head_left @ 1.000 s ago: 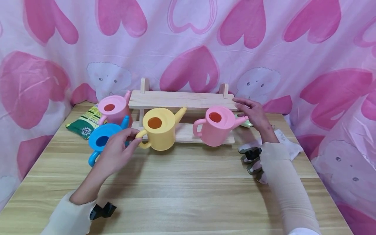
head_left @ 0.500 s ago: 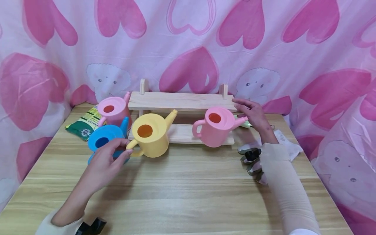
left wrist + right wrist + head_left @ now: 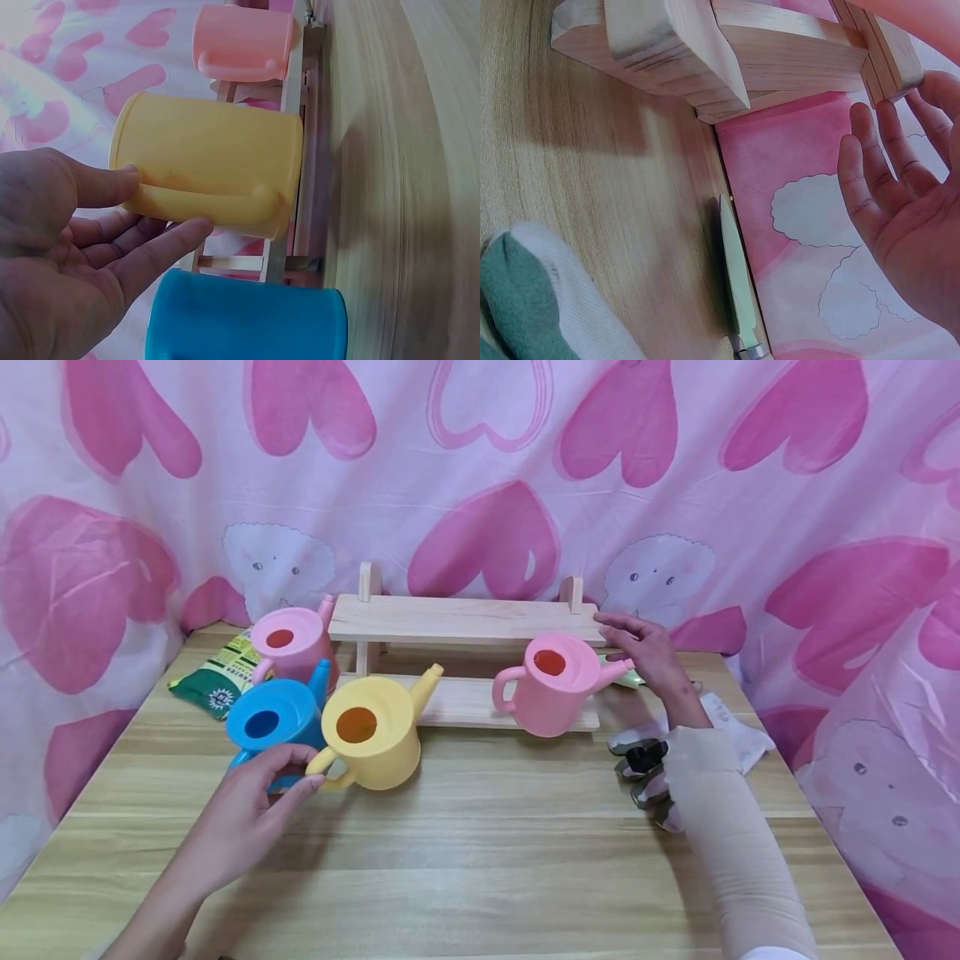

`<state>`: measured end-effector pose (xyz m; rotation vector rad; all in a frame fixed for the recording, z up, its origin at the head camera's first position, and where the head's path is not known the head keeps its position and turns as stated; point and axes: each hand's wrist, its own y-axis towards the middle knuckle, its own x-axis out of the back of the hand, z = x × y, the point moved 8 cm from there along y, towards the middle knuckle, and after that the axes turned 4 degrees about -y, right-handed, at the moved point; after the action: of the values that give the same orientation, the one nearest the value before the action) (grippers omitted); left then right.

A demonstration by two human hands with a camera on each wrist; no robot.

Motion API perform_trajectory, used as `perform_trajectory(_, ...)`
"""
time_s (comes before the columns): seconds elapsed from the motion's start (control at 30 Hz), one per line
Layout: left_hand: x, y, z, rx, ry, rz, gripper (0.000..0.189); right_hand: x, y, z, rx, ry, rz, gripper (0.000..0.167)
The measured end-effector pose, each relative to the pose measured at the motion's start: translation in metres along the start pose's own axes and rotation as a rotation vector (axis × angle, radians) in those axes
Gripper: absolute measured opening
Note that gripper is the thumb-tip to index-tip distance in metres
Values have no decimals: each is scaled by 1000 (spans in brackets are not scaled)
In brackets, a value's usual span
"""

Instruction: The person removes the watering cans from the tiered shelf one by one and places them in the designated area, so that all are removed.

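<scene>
My left hand [image 3: 243, 818] pinches the handle of a yellow watering can [image 3: 378, 756] between thumb and fingers. The can hangs in front of the wooden rack's left part, its spout tilted up to the right; in the left wrist view the same yellow can [image 3: 214, 142] is seen from its handle side. On the rack's lower shelf, at the right, stands a pink watering can [image 3: 553, 697]. My right hand [image 3: 648, 652] touches the right end of the upper shelf [image 3: 457, 618], and in the right wrist view several of its fingers [image 3: 896, 146] stretch out loosely.
Left of the rack stand a blue watering can [image 3: 273, 718] and another pink one [image 3: 296, 643], beside a green and yellow bag [image 3: 217, 681]. Gloves [image 3: 723, 731] lie under my right forearm. A green-bladed knife [image 3: 739, 292] lies at the table's back edge, before a heart-patterned curtain [image 3: 480, 460].
My left hand has drawn the yellow watering can back toward me, leftward and away from the rack, so it now overlaps the blue can. My right hand stays at the shelf end.
</scene>
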<state>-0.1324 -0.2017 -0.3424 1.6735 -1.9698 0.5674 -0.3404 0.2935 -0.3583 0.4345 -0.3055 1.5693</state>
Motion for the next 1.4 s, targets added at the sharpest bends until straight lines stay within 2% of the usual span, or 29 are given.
perform_trajectory(0.2,-2,-4,3,32,14,16,30,0,-3,2,5,3,-1,47)
perform_trajectory(0.5,-10,-6,14,45,2,43,28,0,-4,3,-2,2,-1,48)
perform_trajectory(0.77,-11,-2,22,68,2,43,26,0,-2,1,-16,13,-3,49)
perform_trajectory(1.07,-15,0,30,80,-30,72,24,-1,-4,2,-7,17,-2,48)
perform_trajectory(1.4,-18,1,36,90,-38,67,28,1,-5,3,0,9,-24,49)
